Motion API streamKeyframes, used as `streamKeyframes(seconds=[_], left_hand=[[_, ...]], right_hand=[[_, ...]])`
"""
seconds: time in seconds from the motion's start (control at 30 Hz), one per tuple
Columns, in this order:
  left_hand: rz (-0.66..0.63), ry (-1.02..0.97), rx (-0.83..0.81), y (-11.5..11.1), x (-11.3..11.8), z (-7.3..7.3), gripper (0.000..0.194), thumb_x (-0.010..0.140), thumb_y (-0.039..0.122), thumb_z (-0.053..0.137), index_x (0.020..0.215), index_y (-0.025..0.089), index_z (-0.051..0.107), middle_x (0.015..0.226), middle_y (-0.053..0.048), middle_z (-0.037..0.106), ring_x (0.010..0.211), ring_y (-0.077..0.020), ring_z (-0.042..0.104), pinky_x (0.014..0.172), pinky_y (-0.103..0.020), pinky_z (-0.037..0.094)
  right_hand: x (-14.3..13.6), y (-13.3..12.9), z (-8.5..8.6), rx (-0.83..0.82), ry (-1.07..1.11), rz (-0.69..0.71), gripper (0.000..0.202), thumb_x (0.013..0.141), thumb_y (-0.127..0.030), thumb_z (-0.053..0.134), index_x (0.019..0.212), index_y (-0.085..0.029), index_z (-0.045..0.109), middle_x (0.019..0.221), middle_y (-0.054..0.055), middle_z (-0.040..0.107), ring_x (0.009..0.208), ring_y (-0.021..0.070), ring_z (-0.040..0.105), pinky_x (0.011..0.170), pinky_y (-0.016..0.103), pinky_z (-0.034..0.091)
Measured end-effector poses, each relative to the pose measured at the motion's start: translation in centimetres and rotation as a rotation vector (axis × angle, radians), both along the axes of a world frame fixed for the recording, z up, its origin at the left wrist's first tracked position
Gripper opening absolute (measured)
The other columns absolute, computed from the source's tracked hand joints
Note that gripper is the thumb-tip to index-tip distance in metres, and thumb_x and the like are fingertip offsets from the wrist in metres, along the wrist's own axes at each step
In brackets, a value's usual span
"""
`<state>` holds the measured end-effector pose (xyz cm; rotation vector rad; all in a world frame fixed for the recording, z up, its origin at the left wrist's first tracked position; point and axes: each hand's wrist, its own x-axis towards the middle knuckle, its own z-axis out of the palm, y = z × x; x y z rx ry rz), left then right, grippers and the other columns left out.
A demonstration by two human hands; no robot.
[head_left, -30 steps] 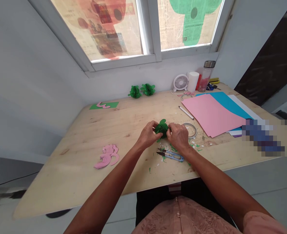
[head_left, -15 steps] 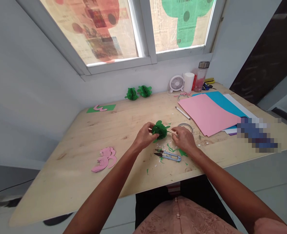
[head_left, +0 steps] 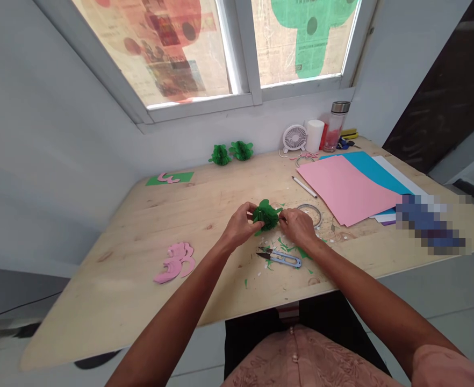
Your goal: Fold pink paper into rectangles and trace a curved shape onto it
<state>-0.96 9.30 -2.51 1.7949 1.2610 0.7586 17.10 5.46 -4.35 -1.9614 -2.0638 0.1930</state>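
Note:
A green pleated paper flower is held just above the table, its petals fanned out. My left hand grips it from the left, thumb in front and fingers behind. On the flower's right edge, the thumb and fingers of my right hand are pinched together; whatever lies between them is too small to make out. Below the flower lie thread snips with pale blue handles, blades toward the left. Green paper scraps are scattered around the snips. A thin grey ring rests just behind my right hand.
Pink scalloped paper pieces lie at left. Two green paper flowers stand by the wall. At right are a pen and pink sheets over blue ones. A small fan and a glass bottle stand at the back.
My right hand has moved left, closing the small gap to the paper flower, and its fingers now meet the flower's edge. My left hand keeps its grip. The view has shifted slightly.

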Motion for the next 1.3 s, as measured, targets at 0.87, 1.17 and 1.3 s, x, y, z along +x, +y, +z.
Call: streamKeyframes(seconds=[0.87,1.17,1.3], left_hand=[[-0.036,0.013,0.01,0.4,-0.4,0.0,0.029,0.064,0.023,0.067,0.092,0.02,0.058,0.094,-0.003,0.065,0.081,-0.0191,0.063,0.062,-0.029,0.051],[-0.084,-0.052,0.018,-0.4,-0.6,0.8,0.049,0.066,0.025,0.07,0.113,0.021,0.057,0.116,-0.008,0.061,0.093,-0.0206,0.064,0.08,-0.036,0.053],[-0.08,-0.08,0.025,-1.5,-1.7,0.8,0.061,0.066,0.031,0.073,0.123,0.023,0.052,0.13,-0.009,0.054,0.108,-0.0231,0.059,0.09,-0.037,0.049]], right_hand=[[4.0,-1.2,-0.5,0.159,0.307,0.077,0.031,0.082,-0.024,0.057,0.112,-0.018,0.062,0.103,0.008,0.069,0.084,0.0189,0.063,0.072,0.031,0.048],[1.2,1.0,0.8,0.175,0.374,0.318,0.07,0.072,-0.024,0.066,0.138,-0.024,0.041,0.13,0.01,0.055,0.117,0.0264,0.051,0.094,0.042,0.042],[0.5,1.5,0.8,0.162,0.357,0.326,0.056,0.074,-0.023,0.063,0.128,-0.02,0.049,0.122,0.01,0.06,0.112,0.0261,0.053,0.089,0.039,0.043]])
